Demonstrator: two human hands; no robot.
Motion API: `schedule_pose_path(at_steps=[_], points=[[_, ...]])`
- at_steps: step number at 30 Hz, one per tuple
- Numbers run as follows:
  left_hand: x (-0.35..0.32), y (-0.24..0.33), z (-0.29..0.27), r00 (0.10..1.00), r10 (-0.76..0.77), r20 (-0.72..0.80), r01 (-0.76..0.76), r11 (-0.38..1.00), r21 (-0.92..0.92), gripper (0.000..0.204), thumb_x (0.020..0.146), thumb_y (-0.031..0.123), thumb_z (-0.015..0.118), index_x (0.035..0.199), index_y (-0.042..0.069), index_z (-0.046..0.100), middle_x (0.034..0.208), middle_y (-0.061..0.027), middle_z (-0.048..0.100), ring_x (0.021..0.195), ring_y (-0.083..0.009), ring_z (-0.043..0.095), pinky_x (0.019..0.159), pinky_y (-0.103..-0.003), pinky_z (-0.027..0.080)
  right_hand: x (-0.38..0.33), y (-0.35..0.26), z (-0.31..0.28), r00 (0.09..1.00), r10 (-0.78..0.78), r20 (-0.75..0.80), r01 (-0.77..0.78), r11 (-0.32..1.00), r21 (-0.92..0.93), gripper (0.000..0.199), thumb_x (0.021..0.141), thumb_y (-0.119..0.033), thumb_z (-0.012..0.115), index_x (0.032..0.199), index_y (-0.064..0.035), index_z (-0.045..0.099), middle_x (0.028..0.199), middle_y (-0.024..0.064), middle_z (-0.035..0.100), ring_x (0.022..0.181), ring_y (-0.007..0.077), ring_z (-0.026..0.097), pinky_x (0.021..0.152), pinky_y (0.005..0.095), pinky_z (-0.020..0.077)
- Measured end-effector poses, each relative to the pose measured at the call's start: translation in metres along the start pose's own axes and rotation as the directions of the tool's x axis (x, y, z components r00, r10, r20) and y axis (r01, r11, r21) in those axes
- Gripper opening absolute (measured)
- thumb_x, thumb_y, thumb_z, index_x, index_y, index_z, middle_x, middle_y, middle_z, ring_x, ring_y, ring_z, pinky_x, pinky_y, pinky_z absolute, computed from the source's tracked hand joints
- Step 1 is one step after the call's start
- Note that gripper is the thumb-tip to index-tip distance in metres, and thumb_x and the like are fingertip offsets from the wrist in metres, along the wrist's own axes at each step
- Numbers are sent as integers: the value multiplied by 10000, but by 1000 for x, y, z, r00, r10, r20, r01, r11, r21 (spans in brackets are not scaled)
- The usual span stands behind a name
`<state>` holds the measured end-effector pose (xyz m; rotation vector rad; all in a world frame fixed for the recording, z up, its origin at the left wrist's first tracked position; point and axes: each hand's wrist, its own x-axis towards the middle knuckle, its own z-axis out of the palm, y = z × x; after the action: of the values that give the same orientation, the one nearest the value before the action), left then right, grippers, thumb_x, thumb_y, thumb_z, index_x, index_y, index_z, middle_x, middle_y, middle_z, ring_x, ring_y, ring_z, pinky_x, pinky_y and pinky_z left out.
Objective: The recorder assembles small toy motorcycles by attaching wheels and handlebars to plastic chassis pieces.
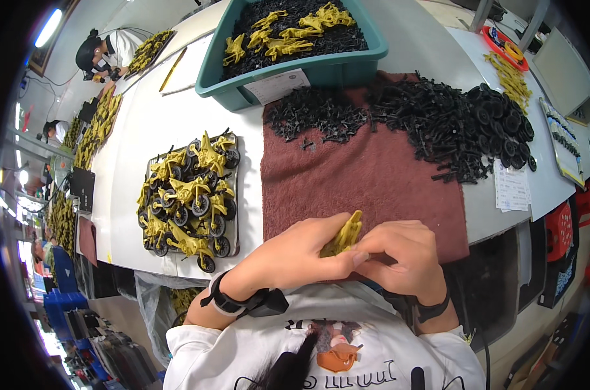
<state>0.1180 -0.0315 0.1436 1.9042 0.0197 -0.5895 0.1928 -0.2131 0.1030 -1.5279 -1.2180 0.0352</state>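
Over the near edge of a reddish-brown cloth (308,188), my left hand (295,250) grips a yellow plastic toy motorcycle body (348,235), its pointed end sticking up past the fingers. My right hand (402,257) is closed in a pinch against the near right side of that body. Whatever lies between its fingertips is hidden. To the left, a tray of yellow toy motorcycles (187,201) with black wheels is heaped up. Beyond my hands, small black plastic parts (317,116), longer black parts (425,123) and black toy wheels (499,123) lie in piles.
A green bin (233,97) of black parts and yellow bodies stands at the far side. Papers (511,185) hang over the table's right side. A red basket (506,49) sits far right, near more yellow parts (509,81). Another person (116,52) works at far left.
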Motion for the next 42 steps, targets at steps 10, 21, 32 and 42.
schedule_pose_path(at_steps=[10, 21, 32, 42], points=[[-40, -57, -16, 859, 162, -486, -452, 686, -571, 282, 836, 298, 426, 953, 54, 503, 912, -102, 557, 988, -265, 611, 861, -394, 472, -33, -4, -45, 855, 337, -395, -189, 910, 368, 204, 730, 4, 756, 774, -42, 562, 757, 44, 609, 649, 84, 545, 596, 207, 428], [-19, -91, 20, 751, -81, -656, -374, 766, -522, 224, 871, -38, 572, 1072, 21, 491, 1151, -116, 555, 1147, -272, 569, 881, -309, 510, -3, 38, 0, 763, 574, -297, -419, 789, 450, 138, 834, 12, 681, 950, 36, 611, 873, 81, 669, 806, 102, 640, 718, 218, 520], [-32, -107, 41, 715, 435, -547, -63, 819, 570, 411, 686, 92, 771, 1072, 59, 633, 1097, -104, 581, 1043, -308, 530, 900, -385, 431, 4, 48, 73, 812, 557, -174, -474, 804, 358, 104, 825, -12, 687, 924, 16, 675, 802, 43, 692, 709, 62, 617, 620, 209, 485], [-64, -41, -64, 611, 557, -562, 71, 668, 741, 186, 744, 27, 718, 917, 12, 651, 991, -128, 638, 935, -276, 619, 821, -359, 485, 7, 49, 71, 972, 235, -1, -233, 960, -155, 80, 798, -49, 638, 870, -45, 672, 867, 85, 643, 784, 301, 547, 726, 374, 456]])
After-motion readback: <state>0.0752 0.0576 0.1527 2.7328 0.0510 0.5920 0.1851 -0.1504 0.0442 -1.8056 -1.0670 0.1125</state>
